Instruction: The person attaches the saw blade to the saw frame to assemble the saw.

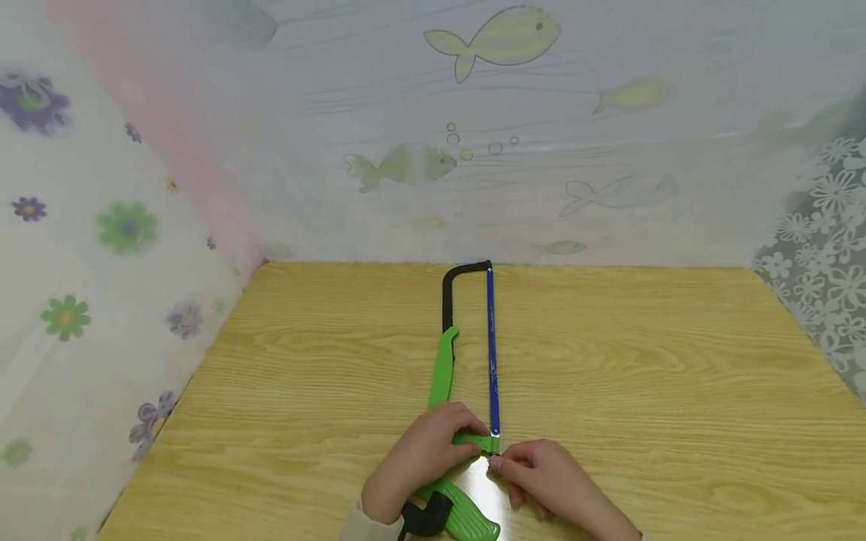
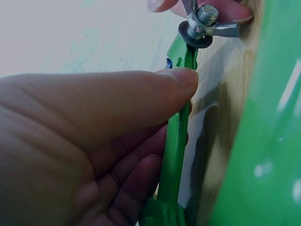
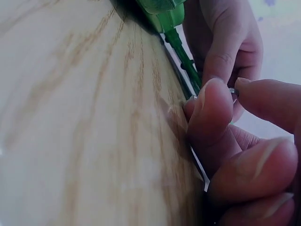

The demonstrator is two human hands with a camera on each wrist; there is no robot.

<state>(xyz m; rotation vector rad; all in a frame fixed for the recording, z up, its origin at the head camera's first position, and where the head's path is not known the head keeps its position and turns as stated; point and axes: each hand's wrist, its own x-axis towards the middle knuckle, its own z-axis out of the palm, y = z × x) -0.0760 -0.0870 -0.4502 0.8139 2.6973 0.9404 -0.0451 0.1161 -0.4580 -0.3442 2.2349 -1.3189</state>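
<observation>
Fish-print sheeting (image 1: 501, 161) bounded the table (image 1: 643, 338) at twelve o'clock, floral sheeting (image 1: 101, 368) at nine. Hacksaw (image 1: 443, 368) lay toward six; left grip (image 1: 433, 447) pinched and partly hid its frame (image 2: 175, 155); right grip (image 1: 549, 479) pinched the wing nut (image 2: 225, 31).

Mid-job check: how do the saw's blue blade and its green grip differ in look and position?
The blade is blue with pale marks; the grip is green and ridged. The blade is a long, thin, straight strip, the grip shorter, thicker and curved. In the head view, the blade lies higher up, the grip at the bottom edge. Both belong to one saw.
</observation>
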